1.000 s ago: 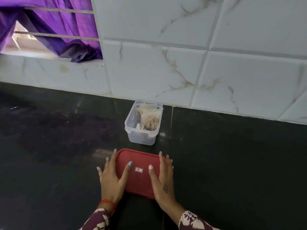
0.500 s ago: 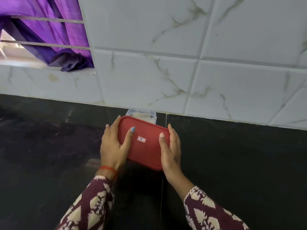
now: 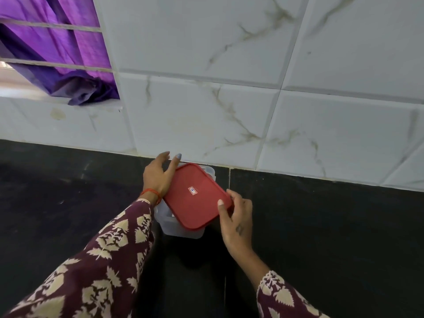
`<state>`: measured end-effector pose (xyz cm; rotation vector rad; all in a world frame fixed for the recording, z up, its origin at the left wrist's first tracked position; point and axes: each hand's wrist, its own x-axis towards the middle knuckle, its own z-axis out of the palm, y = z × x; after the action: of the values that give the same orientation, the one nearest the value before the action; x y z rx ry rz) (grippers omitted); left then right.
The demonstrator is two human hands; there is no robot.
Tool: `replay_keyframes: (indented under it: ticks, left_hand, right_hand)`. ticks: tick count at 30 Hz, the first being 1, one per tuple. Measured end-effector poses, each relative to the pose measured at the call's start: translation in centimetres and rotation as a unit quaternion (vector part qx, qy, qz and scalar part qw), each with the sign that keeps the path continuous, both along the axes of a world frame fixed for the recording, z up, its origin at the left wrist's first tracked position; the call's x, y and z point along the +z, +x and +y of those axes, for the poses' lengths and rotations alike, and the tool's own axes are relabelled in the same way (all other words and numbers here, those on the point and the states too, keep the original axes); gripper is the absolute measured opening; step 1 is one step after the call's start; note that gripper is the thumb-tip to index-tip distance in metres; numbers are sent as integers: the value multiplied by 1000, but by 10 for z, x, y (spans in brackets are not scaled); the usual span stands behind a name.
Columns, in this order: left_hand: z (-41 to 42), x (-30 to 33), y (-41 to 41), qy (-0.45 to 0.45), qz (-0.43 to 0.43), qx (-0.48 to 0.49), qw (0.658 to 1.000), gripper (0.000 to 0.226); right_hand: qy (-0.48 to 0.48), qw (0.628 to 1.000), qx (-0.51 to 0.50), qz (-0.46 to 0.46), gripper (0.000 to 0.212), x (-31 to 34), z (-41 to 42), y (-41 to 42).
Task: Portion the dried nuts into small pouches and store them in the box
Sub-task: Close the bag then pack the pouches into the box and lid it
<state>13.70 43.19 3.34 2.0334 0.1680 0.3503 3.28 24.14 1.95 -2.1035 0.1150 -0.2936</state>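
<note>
A clear plastic box (image 3: pixel 175 228) stands on the black counter close to the tiled wall. A red lid (image 3: pixel 195 195) with a small white label lies askew over it, turned so the box's near left corner and far right corner show. My left hand (image 3: pixel 158 174) holds the lid's far left edge, fingers reaching toward the wall. My right hand (image 3: pixel 236 216) grips the lid's near right corner, thumb on top. The pouches inside are hidden by the lid.
The black stone counter (image 3: pixel 321 226) stretches left and right, with a seam running under the box. A white marbled tile wall (image 3: pixel 229 99) rises right behind it. A purple curtain (image 3: pixel 57 53) hangs in a barred window at the upper left.
Both hands lifted the red lid off the counter, carried it away from me and brought it over the box, turning it askew. The pouches are now covered.
</note>
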Motion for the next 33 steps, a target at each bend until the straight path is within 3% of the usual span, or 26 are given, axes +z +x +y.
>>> replay_keyframes:
  ticks: [3,5,9,11,14,17,20,24,33]
  left_hand:
    - [6,-1,-2,-32,-23,68,997,71]
    - [8,-2,-12,-55,5,79,995,78]
    - [1,-17,-43,-113,108,2,988,97]
    - [-1,-23,-49,-162,128,-36,978,104]
    - [2,-21,-46,-193,141,-73,968,88]
    - [11,-19,-29,-168,168,-88,967,81]
    - [13,-8,-14,-141,187,-119,965,78]
    - [-3,8,-23,-199,190,-156,949,72]
    - [7,-2,-32,-185,191,-152,952,65]
  right_hand:
    - [-40,999,-19,-26,37,1,-10,8]
    - [-36,999,-6,-30,39,4,-14,23]
    - [38,989,137,35,50,4,-5,44]
    - [75,982,160,66,53,0,7,41]
    - [98,979,160,77,57,-5,24,32]
    - [83,980,157,86,61,-5,31,32]
    - [61,982,150,99,64,-2,31,35]
    - [11,983,143,113,66,-1,34,35]
    - [-80,978,155,111,68,-5,40,30]
